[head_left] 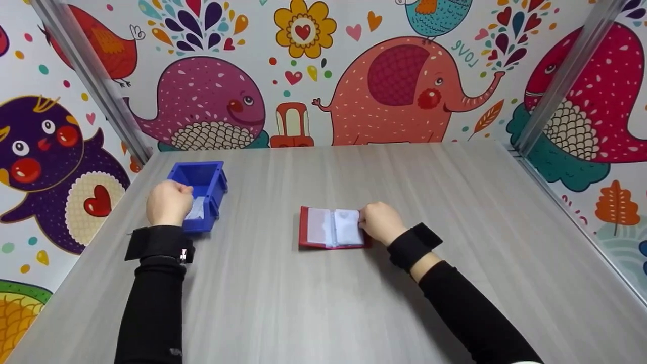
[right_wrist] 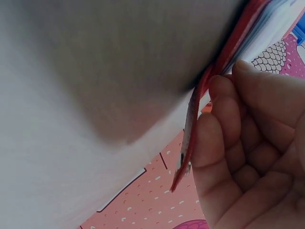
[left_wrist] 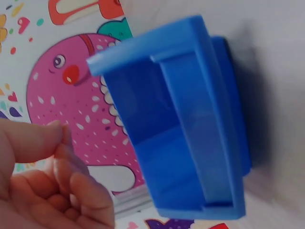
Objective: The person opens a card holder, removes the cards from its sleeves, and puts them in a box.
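A small red card holder [head_left: 303,227] lies spread on the table, with pale plastic sleeves [head_left: 348,227] inside. At its right edge my right hand [head_left: 383,222] pinches it between thumb and forefinger. From the right wrist view, the thumb [right_wrist: 269,90] is against the sleeve edges, and the red cover flap [right_wrist: 190,129] hangs beside the fingers. My left hand [head_left: 169,202] is above the left side of a blue plastic bin [head_left: 215,194]. Its fingers are curled and thumb meets forefinger, with nothing visible between them. Something pale [head_left: 196,208] lies inside the bin, partly hidden by the hand.
The wood-grain table [head_left: 268,298] spans between printed panels. A cartoon-covered wall [head_left: 303,76] rises behind it, with metal posts [head_left: 96,81] at the corners. Black bands [head_left: 159,242] circle both wrists.
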The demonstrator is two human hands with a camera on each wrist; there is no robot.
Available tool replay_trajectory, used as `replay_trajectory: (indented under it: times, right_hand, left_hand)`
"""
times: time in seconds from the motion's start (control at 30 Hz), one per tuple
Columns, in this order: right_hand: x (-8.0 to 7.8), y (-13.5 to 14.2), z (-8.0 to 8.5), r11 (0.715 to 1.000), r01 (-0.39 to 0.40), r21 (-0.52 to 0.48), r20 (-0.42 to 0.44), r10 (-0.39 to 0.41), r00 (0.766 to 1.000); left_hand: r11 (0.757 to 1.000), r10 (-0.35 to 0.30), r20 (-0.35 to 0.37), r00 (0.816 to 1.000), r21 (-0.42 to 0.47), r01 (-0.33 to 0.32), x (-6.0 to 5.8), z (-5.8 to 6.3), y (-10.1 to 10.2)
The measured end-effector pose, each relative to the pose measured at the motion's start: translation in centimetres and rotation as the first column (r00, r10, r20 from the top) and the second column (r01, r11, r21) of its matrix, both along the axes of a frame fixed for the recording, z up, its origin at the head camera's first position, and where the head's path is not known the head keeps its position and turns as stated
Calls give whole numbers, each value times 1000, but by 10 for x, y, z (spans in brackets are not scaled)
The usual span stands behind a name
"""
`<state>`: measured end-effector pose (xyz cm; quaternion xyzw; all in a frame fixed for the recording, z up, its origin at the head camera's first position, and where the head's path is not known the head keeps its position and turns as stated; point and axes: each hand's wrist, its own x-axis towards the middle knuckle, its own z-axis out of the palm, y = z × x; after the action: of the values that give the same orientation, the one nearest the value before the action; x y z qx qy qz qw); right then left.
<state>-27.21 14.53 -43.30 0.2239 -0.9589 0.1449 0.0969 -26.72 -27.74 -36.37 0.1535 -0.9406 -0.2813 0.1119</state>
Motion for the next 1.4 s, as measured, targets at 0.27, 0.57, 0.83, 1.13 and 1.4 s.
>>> replay_trajectory:
  times: [0.27,0.57,0.83,1.13,1.4]
  right_hand:
    - [0,0,0,1000,-13,-2,-6,13,1000]
    - [0,1,-2,1000,-20,-17,-18,20,1000]
    - [0,1,-1,1000,-10,-18,-6,9,1000]
    - [1,0,0,1000,12,-10,22,-12,1000]
    - [1,0,0,1000,4,-12,10,-4,1000]
  left_hand:
    - [997,-71,-101,992,-10,70,2,4,26]
    - [988,-155,-203,967,-15,156,3,3,57]
    - [969,-245,-216,945,-28,245,-2,-7,92]
    - [943,-330,-205,921,-41,329,-1,-13,129]
    - [924,-381,-143,913,-27,382,-1,-21,156]
